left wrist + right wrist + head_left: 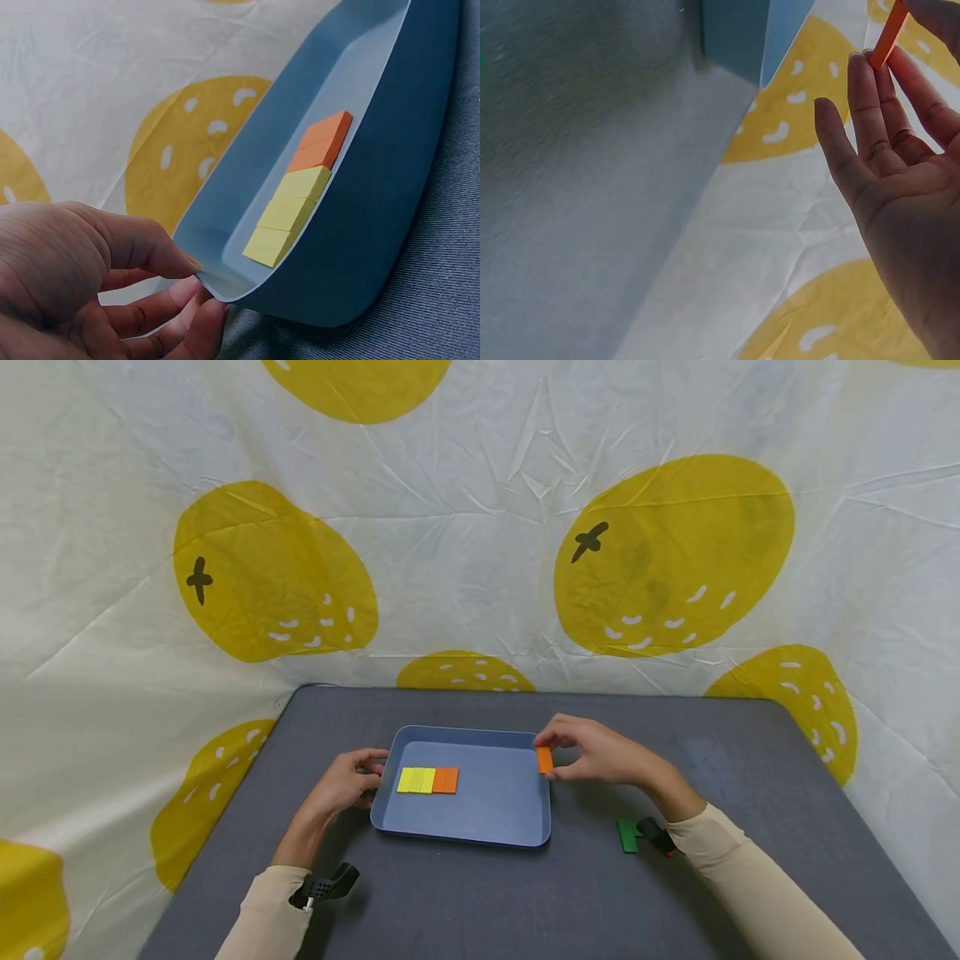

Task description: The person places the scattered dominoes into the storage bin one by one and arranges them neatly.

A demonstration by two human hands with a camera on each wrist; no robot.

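Two beige sleeves [757, 881] sit closest to my head cam, a black wrist device [324, 885] on each. I count one blue tray [495, 810]; inside, toward its left, one row: three yellow tiles [416, 780], then two orange tiles [446, 780], touching. Left hand [341, 789]: thumb and fingers pinched on the tray's left end. Right hand [600, 753]: thumb and fingertips clamped on one more orange piece [544, 761] by the right rim; can't tell if they touch. Green on the table near the right wrist: at least one tile [627, 837], rest hidden; red sliver [670, 853] alongside. Surface: dark grey table [487, 902]. Room: wrinkled white sheet [465, 577], yellow fruit prints.
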